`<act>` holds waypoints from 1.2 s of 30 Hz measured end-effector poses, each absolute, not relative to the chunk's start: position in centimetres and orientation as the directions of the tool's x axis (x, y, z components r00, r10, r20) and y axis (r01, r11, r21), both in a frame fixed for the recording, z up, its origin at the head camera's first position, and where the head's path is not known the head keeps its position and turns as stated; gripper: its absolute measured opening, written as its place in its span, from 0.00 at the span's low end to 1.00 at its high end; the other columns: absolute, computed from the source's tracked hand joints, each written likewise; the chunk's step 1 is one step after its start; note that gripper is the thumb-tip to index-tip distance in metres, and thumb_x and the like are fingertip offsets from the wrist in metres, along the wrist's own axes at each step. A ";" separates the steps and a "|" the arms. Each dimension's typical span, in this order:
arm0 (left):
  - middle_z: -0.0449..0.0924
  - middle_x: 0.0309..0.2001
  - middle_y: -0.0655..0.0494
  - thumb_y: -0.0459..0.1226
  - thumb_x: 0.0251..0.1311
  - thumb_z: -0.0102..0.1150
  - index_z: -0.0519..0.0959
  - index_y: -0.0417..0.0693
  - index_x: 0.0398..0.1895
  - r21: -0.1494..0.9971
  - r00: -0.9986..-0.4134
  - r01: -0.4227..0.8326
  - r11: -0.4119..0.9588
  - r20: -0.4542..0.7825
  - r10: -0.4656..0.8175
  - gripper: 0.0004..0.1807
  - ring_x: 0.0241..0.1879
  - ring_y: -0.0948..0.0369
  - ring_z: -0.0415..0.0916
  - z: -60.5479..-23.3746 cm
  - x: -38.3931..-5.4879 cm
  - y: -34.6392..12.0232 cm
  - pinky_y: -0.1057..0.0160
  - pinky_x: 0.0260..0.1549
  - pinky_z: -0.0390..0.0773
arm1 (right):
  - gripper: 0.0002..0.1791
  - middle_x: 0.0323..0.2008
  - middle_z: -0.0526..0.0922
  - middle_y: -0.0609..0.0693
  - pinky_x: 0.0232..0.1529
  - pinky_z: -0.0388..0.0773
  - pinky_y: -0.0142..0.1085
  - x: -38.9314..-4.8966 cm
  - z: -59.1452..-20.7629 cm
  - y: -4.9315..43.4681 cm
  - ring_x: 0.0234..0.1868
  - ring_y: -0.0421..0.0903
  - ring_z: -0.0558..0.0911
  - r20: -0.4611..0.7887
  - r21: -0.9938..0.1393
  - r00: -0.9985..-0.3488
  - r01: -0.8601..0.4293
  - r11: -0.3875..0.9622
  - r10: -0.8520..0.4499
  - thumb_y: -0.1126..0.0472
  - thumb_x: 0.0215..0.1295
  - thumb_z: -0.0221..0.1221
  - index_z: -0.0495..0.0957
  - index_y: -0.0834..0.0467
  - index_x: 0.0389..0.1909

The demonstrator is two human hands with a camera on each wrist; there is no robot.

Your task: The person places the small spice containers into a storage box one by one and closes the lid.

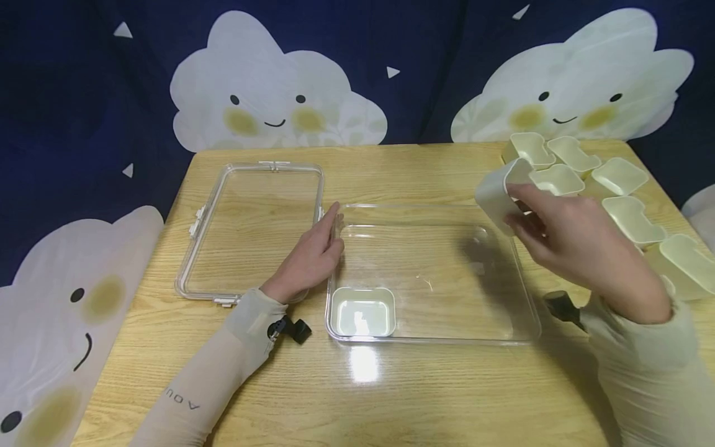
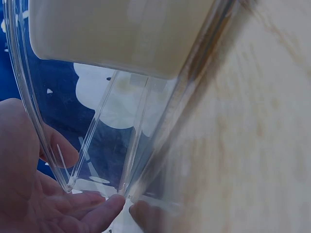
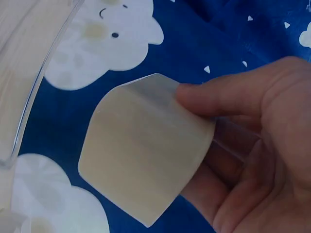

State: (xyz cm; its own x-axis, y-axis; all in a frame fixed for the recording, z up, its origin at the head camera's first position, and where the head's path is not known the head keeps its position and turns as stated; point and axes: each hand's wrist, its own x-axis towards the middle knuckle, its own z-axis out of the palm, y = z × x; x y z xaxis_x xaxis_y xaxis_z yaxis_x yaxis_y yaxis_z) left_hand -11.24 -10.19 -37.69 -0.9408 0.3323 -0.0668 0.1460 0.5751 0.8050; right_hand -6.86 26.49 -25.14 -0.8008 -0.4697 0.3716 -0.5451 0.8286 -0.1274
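Note:
A clear rectangular box lies on the table with a small cream bin in its near left corner. My left hand holds the box's left wall near the far corner. In the left wrist view, its thumb is at the rim and its fingers lie around the corner. Above the box's far right side, my right hand grips another cream bin, held tilted. The right wrist view shows the thumb on this bin's side, with the other fingers partly hidden behind it.
Several cream bins, some with a notched side, stand along the table's right edge. A clear lid with white clips lies left of the box. Behind the wooden table hangs a dark blue cloth with clouds.

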 end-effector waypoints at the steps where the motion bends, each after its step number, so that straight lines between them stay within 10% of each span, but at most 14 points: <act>1: 0.44 0.85 0.49 0.40 0.72 0.42 0.40 0.53 0.86 0.807 -0.941 0.144 0.572 -0.067 0.332 0.42 0.84 0.55 0.43 -37.7 -11.2 -10.2 0.53 0.84 0.47 | 0.18 0.24 0.84 0.46 0.21 0.68 0.34 -6.7 -25.1 26.3 0.21 0.39 0.75 0.385 -0.125 -0.785 -0.566 0.815 -0.486 0.69 0.58 0.68 0.78 0.58 0.50; 19: 0.44 0.85 0.51 0.39 0.73 0.42 0.40 0.54 0.86 0.825 -0.940 0.133 0.549 -0.070 0.333 0.42 0.84 0.58 0.41 -37.7 -11.1 -10.1 0.53 0.84 0.45 | 0.26 0.26 0.80 0.38 0.25 0.71 0.25 -5.4 -25.6 24.0 0.25 0.29 0.71 0.373 -0.197 -0.681 -0.722 0.664 -0.630 0.70 0.55 0.70 0.81 0.55 0.57; 26: 0.46 0.85 0.51 0.39 0.72 0.42 0.39 0.55 0.86 0.819 -0.940 0.133 0.559 -0.074 0.332 0.42 0.75 0.54 0.60 -37.5 -11.1 -10.1 0.52 0.83 0.50 | 0.28 0.27 0.85 0.41 0.27 0.80 0.32 -5.5 -26.6 23.0 0.26 0.29 0.76 0.332 -0.209 -0.656 -0.752 0.626 -0.677 0.71 0.53 0.71 0.81 0.56 0.57; 36: 0.50 0.84 0.51 0.39 0.73 0.42 0.39 0.54 0.86 0.830 -0.939 0.119 0.545 -0.084 0.333 0.42 0.74 0.54 0.62 -37.7 -11.1 -10.2 0.52 0.83 0.49 | 0.23 0.36 0.89 0.44 0.28 0.79 0.28 -5.5 -27.8 21.6 0.28 0.28 0.76 0.241 -0.257 -0.614 -0.787 0.560 -0.752 0.73 0.57 0.69 0.82 0.58 0.55</act>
